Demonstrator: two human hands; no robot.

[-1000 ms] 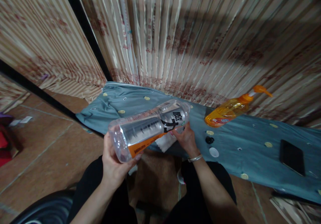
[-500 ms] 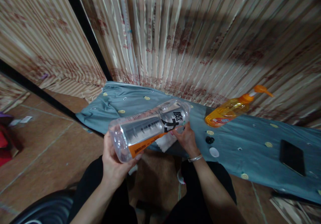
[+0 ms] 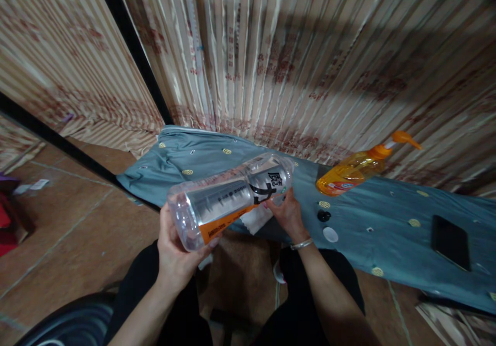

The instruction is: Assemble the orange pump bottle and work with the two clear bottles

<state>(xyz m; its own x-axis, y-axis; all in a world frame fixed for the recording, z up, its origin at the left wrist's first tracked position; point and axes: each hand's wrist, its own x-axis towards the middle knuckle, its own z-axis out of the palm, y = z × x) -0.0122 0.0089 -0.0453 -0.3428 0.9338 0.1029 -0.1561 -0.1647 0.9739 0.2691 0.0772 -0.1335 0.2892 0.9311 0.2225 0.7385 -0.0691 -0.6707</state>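
A clear plastic bottle [image 3: 227, 204] with a silver and orange label lies tilted across both hands above my lap. My left hand [image 3: 178, 248] is wrapped round its wide near-left end, thumb along the lower side. The fingers of my right hand [image 3: 287, 214] grip the other end, partly hidden behind the bottle. A silver bangle [image 3: 301, 244] circles my right wrist. Below the bottle's right half, a white tissue-like piece [image 3: 256, 218] shows beside my right hand. Close to that hand, a small black object [image 3: 324, 215] and a white round disc [image 3: 330, 234] lie on the cloth.
A teal patterned cloth [image 3: 391, 206] covers the long low surface ahead. On it stand a yellow pump bottle [image 3: 351, 170] and, farther right, a flat black phone-like object [image 3: 450, 242]. A striped curtain [image 3: 251, 67] hangs behind. Black poles [image 3: 134, 49] rise at left; a dark round tub-like object [image 3: 73, 323] sits lower left.
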